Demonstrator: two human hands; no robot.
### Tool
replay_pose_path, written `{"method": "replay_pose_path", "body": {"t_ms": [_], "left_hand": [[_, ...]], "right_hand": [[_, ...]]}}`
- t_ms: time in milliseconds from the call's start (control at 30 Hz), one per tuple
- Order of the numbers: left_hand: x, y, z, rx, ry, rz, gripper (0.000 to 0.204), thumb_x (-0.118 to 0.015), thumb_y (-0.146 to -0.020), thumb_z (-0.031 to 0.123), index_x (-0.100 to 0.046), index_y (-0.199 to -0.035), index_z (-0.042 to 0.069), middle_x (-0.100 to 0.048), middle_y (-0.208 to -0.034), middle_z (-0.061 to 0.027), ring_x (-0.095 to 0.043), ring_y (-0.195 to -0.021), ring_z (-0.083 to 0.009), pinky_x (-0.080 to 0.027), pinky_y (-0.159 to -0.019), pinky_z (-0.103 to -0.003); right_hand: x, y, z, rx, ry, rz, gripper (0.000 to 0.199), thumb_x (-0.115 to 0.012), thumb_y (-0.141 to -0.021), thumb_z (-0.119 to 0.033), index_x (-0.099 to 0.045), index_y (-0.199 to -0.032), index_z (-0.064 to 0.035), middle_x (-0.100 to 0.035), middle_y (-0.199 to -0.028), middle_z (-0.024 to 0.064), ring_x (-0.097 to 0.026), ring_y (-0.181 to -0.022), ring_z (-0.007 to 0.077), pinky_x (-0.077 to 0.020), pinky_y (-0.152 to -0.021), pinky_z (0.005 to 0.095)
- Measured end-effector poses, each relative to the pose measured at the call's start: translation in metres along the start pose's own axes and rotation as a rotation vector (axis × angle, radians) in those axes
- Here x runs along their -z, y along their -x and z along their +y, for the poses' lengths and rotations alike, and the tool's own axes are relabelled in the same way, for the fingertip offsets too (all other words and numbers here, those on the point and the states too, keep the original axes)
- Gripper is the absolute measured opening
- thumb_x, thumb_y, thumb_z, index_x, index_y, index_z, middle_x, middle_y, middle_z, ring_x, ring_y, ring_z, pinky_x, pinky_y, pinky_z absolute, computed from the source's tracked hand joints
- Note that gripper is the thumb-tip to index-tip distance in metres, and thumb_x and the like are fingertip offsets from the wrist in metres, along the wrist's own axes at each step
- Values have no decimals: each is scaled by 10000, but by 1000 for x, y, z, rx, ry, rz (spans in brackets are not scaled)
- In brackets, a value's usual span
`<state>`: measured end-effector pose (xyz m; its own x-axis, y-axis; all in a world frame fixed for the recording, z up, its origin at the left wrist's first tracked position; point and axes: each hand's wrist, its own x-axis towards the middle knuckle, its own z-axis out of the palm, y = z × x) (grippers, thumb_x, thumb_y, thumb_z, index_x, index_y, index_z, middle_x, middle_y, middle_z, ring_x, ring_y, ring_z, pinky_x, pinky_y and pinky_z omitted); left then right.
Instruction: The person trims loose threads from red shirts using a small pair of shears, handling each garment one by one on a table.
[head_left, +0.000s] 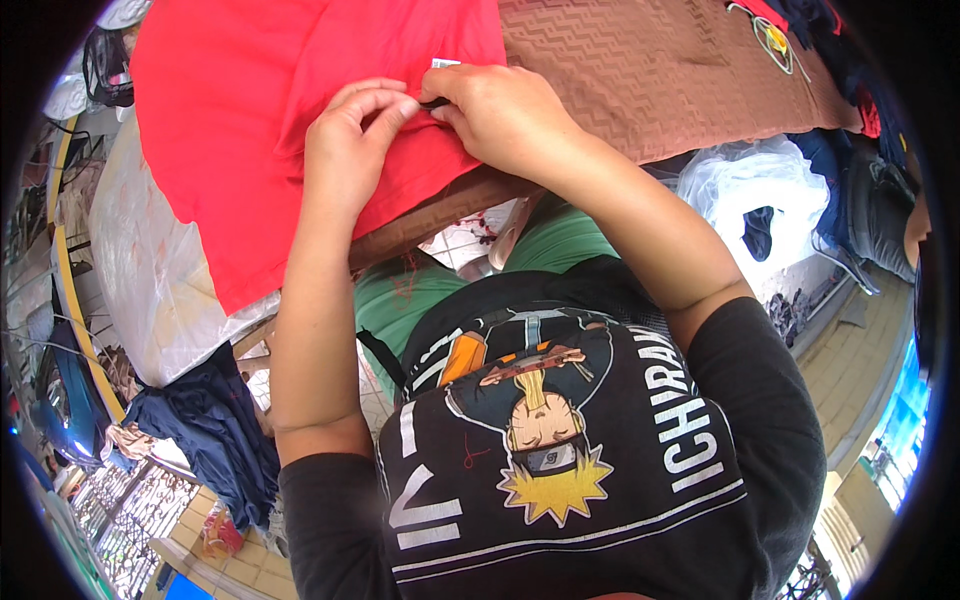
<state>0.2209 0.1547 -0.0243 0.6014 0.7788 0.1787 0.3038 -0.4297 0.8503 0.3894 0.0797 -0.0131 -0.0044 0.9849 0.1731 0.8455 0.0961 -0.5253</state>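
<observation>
A large piece of bright red cloth (235, 130) lies spread over the table in front of me, its lower left corner hanging past the edge. My left hand (350, 135) rests on it, closed, with thumb and fingertips pinched together at the cloth. Close beside it, my right hand (505, 112) is also closed, its fingers bent down around a small dark thing (434, 103) that shows between the two hands. Its kind is too small to tell. A white printed label (444, 64) sticks out just above the right fingers.
Brown textured fabric (640, 75) covers the table to the right, with a pale cord with a yellow piece (775, 38) at its far end. Clear plastic sheeting (150, 270) hangs at the left, above dark blue cloth (210, 425). A white plastic bag (740, 185) stands at right.
</observation>
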Motion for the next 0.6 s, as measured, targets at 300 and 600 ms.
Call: {"method": "replay_pose_path", "body": {"t_ms": [300, 600], "left_hand": [[-9, 48, 53, -111, -478, -122, 252, -767, -720, 243, -640, -822, 50, -623, -836, -97, -616, -800, -293, -478, -698, -393], [25, 104, 75, -43, -525, -297, 119, -692, -798, 141, -684, -853, 35, -676, -931, -94, -644, -837, -297, -499, -732, -408]], "right_hand": [[39, 12, 19, -91, -82, 119, 248, -652, -828, -131, -648, -1071, -87, -683, -894, 156, -665, -834, 314, -510, -737, 388], [58, 30, 33, -203, -179, 172, 265, -658, -848, -145, -635, -1101, -73, -685, -896, 138, -655, -808, 260, -505, -741, 364]]}}
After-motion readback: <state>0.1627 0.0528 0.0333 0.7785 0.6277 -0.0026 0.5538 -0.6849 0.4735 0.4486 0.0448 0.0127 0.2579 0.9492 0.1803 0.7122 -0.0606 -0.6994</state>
